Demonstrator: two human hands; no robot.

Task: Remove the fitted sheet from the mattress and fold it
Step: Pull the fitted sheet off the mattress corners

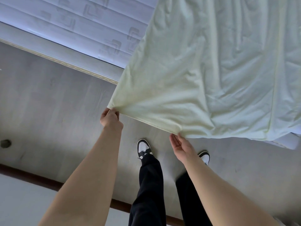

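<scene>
The pale green fitted sheet [203,75] lies crumpled across the right part of the mattress [78,22], whose quilted white top is bare at the upper left. One edge of the sheet is pulled out taut past the bed over the floor. My left hand [110,117] pinches the left corner of that edge. My right hand [180,146] is palm up with its fingertips at the sheet's edge further right, and a small fold bunches just above them.
The bed frame's light edge [68,61] runs diagonally below the mattress. Grey wood floor [48,111] spreads beneath. My legs in black trousers and black-and-white sneakers [144,148] stand close to the bed. A dark baseboard [32,178] and white wall are at the lower left.
</scene>
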